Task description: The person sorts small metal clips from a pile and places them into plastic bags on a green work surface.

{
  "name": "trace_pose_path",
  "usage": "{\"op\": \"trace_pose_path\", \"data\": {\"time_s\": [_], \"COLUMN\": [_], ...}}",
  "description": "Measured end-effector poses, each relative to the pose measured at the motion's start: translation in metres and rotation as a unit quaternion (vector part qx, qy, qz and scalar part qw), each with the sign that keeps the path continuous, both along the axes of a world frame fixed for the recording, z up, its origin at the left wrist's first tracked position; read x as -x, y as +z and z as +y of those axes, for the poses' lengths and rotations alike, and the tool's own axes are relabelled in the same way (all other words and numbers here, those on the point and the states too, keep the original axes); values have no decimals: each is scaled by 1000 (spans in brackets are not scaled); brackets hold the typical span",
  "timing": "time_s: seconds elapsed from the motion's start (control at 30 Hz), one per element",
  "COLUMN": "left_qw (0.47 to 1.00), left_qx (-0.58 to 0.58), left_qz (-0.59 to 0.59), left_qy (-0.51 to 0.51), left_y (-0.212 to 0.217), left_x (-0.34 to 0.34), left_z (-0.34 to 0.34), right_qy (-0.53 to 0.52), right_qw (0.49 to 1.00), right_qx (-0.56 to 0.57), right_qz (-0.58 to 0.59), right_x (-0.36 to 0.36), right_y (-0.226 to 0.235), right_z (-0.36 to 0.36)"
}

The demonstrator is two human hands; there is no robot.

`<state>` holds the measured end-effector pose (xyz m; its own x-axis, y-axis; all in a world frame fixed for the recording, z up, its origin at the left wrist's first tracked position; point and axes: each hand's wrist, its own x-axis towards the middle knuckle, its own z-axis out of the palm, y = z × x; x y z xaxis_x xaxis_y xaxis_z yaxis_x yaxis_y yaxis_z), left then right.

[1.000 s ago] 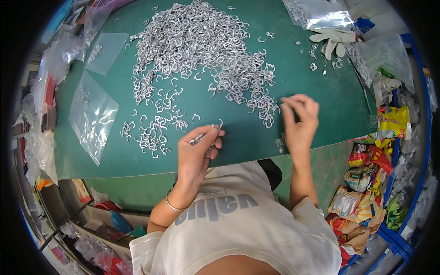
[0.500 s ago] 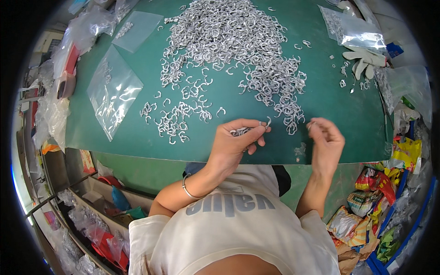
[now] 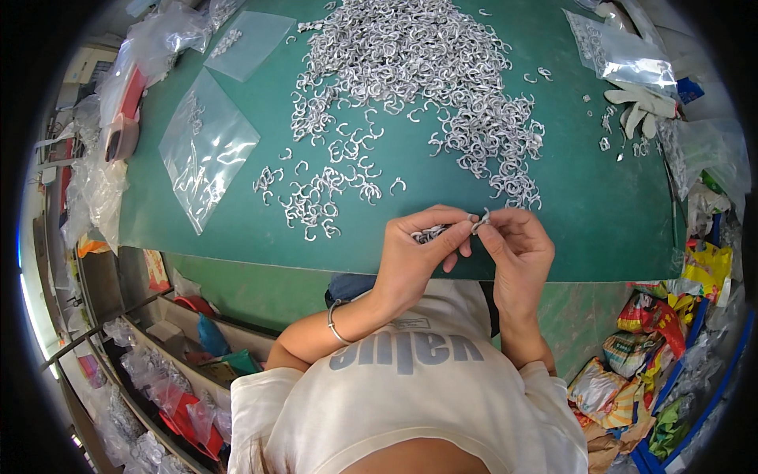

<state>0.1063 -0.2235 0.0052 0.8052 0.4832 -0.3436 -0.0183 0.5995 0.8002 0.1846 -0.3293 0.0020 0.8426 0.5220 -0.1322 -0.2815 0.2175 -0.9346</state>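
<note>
My left hand [image 3: 410,257] cups several small grey C-shaped metal pieces [image 3: 430,234] in its palm, while its thumb and forefinger pinch at the fingertips. A single C-shaped piece [image 3: 482,220] stands up between the fingertips of both hands. My right hand [image 3: 521,257] is closed, its thumb and forefinger on that piece; its other fingers curl behind. Beyond the hands a large heap of the same C-shaped pieces [image 3: 403,59] spreads over the green table [image 3: 379,237]. A looser scatter of these pieces [image 3: 312,201] lies to the left of the heap.
Clear plastic bags [image 3: 207,154] with some small parts lie at the left, near a red box [image 3: 132,93]. At the right are a filled bag [image 3: 632,59], a white glove [image 3: 641,107] and loose bits. Colourful packages [image 3: 643,316] fill the lower right; a bin [image 3: 260,347] stands lower left.
My right hand has moved left from beside the heap's lower tip to meet my left hand at the fingertips. The whole view has shifted slightly.
</note>
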Motion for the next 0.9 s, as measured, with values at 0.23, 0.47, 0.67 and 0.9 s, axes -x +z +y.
{"op": "trace_pose_path", "data": {"time_s": [0.23, 0.47, 0.67, 0.9], "left_qw": [996, 998, 993, 989], "left_qx": [-85, -43, 92, 126], "left_qz": [-1, 9, 33, 26], "left_qy": [-34, -37, -73, -76], "left_y": [7, 5, 5, 8], "left_x": [5, 6, 6, 7], "left_z": [3, 5, 10, 12], "right_qy": [14, 66, 100, 104], "right_qw": [999, 997, 993, 991], "right_qx": [41, 40, -15, -29], "right_qz": [-25, 4, 55, 80], "right_x": [-2, -7, -12, -12], "right_y": [1, 2, -4, -4], "right_z": [-2, -5, -8, -8]}}
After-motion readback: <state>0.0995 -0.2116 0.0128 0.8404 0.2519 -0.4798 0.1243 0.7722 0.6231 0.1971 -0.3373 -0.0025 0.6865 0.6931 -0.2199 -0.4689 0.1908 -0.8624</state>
